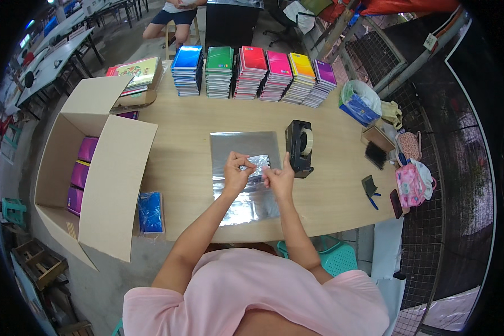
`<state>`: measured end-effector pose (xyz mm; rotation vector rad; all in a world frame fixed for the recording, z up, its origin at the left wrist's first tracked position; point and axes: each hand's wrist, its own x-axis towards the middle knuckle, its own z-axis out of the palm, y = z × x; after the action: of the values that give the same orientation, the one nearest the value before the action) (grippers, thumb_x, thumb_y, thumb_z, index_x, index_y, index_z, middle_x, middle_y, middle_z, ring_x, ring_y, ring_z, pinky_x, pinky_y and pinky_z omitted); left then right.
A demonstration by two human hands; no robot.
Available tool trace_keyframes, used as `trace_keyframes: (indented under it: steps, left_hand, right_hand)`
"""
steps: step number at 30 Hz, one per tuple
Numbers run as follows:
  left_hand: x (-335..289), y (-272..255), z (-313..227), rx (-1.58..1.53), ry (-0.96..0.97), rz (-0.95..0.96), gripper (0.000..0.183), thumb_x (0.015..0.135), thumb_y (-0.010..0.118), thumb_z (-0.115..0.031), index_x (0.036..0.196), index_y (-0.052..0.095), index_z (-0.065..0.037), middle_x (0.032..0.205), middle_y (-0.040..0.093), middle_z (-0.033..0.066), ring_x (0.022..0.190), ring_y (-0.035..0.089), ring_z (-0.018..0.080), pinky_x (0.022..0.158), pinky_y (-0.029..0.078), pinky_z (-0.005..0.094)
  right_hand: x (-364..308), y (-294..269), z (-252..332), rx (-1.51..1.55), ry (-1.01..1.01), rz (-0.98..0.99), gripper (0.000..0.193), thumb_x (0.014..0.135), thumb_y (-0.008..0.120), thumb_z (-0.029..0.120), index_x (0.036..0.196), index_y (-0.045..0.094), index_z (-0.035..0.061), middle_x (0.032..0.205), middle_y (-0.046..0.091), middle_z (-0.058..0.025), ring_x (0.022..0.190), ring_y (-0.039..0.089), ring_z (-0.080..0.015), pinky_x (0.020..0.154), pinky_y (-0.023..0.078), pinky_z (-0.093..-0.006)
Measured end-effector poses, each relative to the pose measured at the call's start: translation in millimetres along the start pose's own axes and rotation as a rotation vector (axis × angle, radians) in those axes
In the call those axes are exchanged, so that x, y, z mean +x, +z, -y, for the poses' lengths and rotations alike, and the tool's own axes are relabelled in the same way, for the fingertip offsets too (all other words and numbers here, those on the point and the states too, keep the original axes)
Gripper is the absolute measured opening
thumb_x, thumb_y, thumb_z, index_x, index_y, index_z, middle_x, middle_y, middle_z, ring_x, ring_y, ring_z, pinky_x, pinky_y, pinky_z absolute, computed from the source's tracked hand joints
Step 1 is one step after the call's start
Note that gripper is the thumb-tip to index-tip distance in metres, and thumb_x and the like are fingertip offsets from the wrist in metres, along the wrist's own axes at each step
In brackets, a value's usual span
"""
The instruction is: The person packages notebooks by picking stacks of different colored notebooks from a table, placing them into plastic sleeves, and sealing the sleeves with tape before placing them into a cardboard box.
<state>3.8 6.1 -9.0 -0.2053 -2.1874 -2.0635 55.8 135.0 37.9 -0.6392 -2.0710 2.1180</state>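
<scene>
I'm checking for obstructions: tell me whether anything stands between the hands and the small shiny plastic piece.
Nothing visible does. The left hand and right hand are both at the small shiny plastic piece, above the silvery sheet. The black tape dispenser stands close by the right hand, off to the right, not between.

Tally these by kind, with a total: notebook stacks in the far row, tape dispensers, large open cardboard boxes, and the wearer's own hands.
Notebook stacks: 6
Tape dispenser: 1
Large open cardboard box: 1
Wearer's hands: 2 (left hand, right hand)
Total: 10
</scene>
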Motion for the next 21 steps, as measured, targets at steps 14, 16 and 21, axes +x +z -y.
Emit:
trace_keyframes:
  steps: [14,16,21]
  left_hand:
    - [54,-18,-54,0.736,0.316,0.643,0.094,0.062,0.083,-0.013,0.144,0.037,-0.019,0.114,0.058,0.0133,0.105,0.057,0.0277,0.088,0.048,0.0424]
    - [57,-20,-55,0.502,0.178,0.585,0.095,0.063,0.083,-0.014,0.145,0.036,-0.019,0.113,0.059,0.0138,0.104,0.059,0.0289,0.090,0.048,0.0434]
    - [18,-44,8,0.049,0.120,0.382,0.093,0.066,0.082,-0.011,0.146,0.033,-0.013,0.120,0.056,0.0173,0.115,0.055,0.0299,0.099,0.044,0.0404]
  right_hand:
    - [-16,16,-118,0.603,0.402,-0.114,0.062,0.084,0.073,0.038,0.128,0.044,0.0063,0.086,0.061,-0.0100,0.077,0.061,-0.0186,0.066,0.052,-0.0326]
    - [-19,5,-111,1.018,0.861,0.220,0.055,0.084,0.070,0.044,0.119,0.052,0.0058,0.097,0.063,-0.0131,0.093,0.063,-0.0235,0.078,0.053,-0.0371]
    - [29,-9,-32,0.571,0.052,0.375,0.072,0.073,0.083,0.021,0.132,0.045,0.0016,0.126,0.057,-0.0174,0.122,0.052,-0.0300,0.103,0.043,-0.0465]
